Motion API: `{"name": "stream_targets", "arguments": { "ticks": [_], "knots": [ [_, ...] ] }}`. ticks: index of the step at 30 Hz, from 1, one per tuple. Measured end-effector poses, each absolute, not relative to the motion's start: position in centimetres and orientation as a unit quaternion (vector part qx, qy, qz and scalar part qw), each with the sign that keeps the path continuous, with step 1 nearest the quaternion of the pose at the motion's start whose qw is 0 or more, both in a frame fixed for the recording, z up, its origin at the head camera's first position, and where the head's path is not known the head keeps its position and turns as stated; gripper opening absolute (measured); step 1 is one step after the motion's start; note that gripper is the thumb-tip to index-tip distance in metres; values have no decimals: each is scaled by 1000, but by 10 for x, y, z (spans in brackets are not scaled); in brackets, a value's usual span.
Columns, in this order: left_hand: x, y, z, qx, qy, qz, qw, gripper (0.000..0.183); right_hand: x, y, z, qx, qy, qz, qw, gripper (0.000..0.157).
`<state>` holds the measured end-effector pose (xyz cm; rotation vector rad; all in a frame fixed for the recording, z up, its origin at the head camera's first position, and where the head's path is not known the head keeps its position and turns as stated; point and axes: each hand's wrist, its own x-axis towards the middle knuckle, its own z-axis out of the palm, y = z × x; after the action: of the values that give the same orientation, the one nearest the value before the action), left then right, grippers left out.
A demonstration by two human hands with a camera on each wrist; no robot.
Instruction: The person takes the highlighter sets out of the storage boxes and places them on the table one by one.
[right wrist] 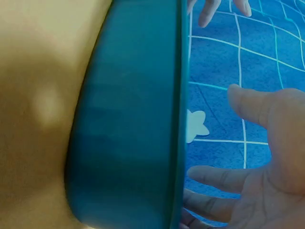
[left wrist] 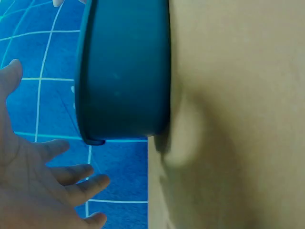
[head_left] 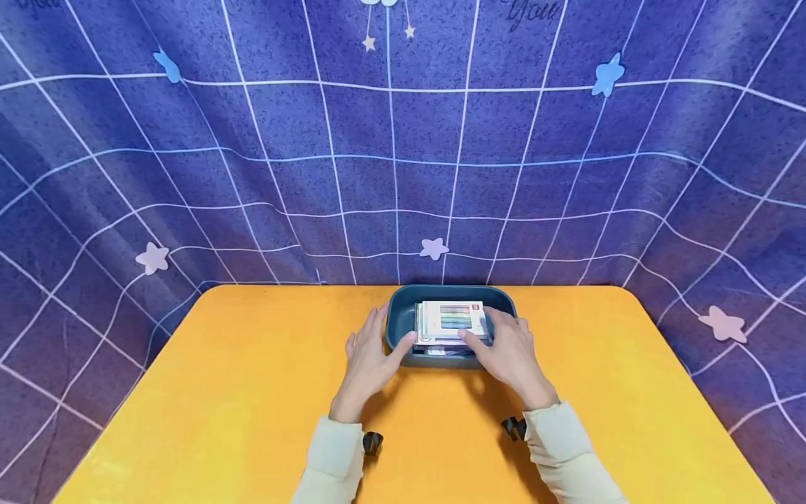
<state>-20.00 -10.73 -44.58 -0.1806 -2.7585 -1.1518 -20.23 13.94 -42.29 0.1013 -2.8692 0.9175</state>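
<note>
A dark teal bin (head_left: 441, 362) with rounded corners stands at the far side of the table. Inside it lies a stack of flat things, topped by a white box (head_left: 429, 315) with a striped, coloured picture and a small red mark. My left hand (head_left: 368, 360) is at the bin's left end, thumb toward the stack, fingers spread. At the right end is my right hand (head_left: 513, 353), its thumb over the top box's near right corner in the head view. Both wrist views show spread fingers beside the bin's wall (left wrist: 126, 71) with nothing held.
The yellow table (head_left: 264, 392) has rounded far corners. Close behind its far edge hangs a blue curtain (head_left: 352, 182) with a white grid and stars. A black wrist device (head_left: 373, 442) sits at the left cuff, another (head_left: 515, 428) at the right.
</note>
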Motion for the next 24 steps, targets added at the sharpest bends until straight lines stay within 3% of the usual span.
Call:
{"name": "stream_targets", "arguments": {
  "ticks": [24],
  "knots": [
    [-219, -106, -478, -40, -854, -518, 19, 94, -227, 140, -427, 33, -944, 326, 43, 75]
  ]
}}
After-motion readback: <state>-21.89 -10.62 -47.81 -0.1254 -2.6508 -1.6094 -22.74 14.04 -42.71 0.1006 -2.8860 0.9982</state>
